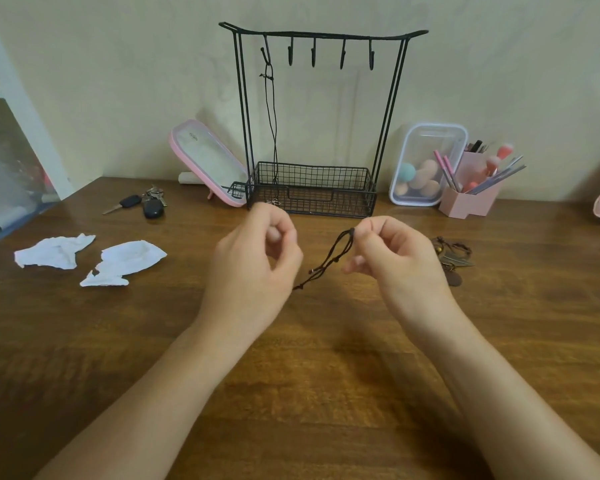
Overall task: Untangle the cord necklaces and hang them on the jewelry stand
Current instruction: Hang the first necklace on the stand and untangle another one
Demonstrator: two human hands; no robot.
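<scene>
Cord necklace [329,259]: thin dark brown cord, doubled into a narrow loop with small knots or beads along it. It sits at frame centre, above the table [291,375]. Its upper end is pinched between thumb and forefinger of the right hand [392,261]; the lower end runs down and left to the left hand [253,261] and disappears at the edge of that palm. Left hand fingers are curled in with thumb meeting fingertips; cannot tell whether it actually grips the cord.

Jewelry stand [321,116]: black wire frame, upper centre of frame, with a curved top bar, five hanging hooks and a rectangular mesh basket at the base. Hung necklace [273,126]: a second dark cord, on the leftmost hook, falling straight into the basket's left end, with a small pale charm near the bottom.

Necklace pile [452,258]: just right of the right hand, brown cords in a heap on the table, with a bronze-coloured feather-shaped pendant and a flat round disc.

Table surface: dark wood grain, slight sheen. Crumpled tissues [90,259], white, two pieces, left of frame. Keys [142,204], black fobs, upper left of the table. Pink mirror [210,162], rounded rectangle, leaning left of the stand. Clear container [426,164] holding egg-shaped sponges, and a pink brush holder [468,202], right of the stand.
</scene>
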